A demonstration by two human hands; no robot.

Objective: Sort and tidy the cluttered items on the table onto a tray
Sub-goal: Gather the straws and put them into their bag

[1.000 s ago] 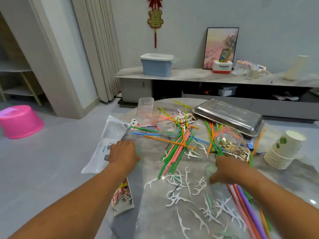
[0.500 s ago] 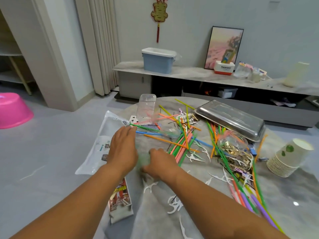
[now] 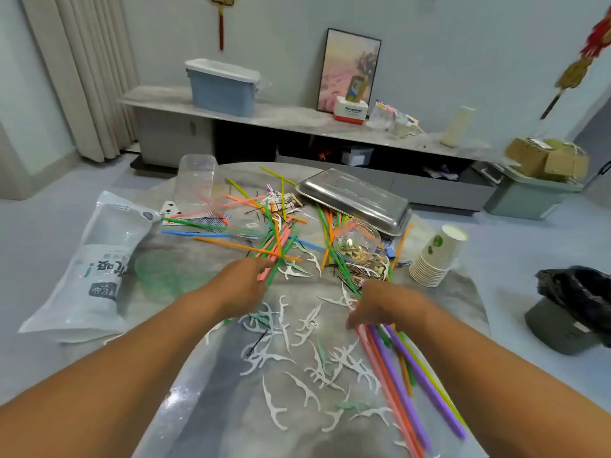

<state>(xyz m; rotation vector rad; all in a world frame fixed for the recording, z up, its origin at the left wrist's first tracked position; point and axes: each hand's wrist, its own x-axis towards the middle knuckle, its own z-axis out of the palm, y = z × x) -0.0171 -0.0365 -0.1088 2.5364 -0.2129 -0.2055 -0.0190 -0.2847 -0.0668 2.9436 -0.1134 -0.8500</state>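
Note:
Coloured straws lie in two heaps on the round grey table (image 3: 439, 292): a crossed pile in the middle (image 3: 281, 239) and a bundle at the near right (image 3: 400, 375). White floss picks (image 3: 297, 352) are strewn between my arms. My left hand (image 3: 241, 282) reaches forward, its blurred fingertips touching the near ends of pink and green straws. My right hand (image 3: 380, 302) curls down over the top end of the right bundle. A metal tray (image 3: 353, 196) lies upside down at the back right. A translucent green cup (image 3: 158, 272) lies left of my left hand.
A printed plastic bag (image 3: 99, 266) hangs over the left edge. A clear box (image 3: 195, 180) and playing cards (image 3: 170, 206) sit at the back left. A clear tub of gold clips (image 3: 357, 239) and stacked paper cups (image 3: 436, 256) stand right. A black-bagged bin (image 3: 575, 309) is on the floor.
Both hands met over the green cup, which now lies on the table at the left. My left hand moved to the middle straws, my right back to the right bundle.

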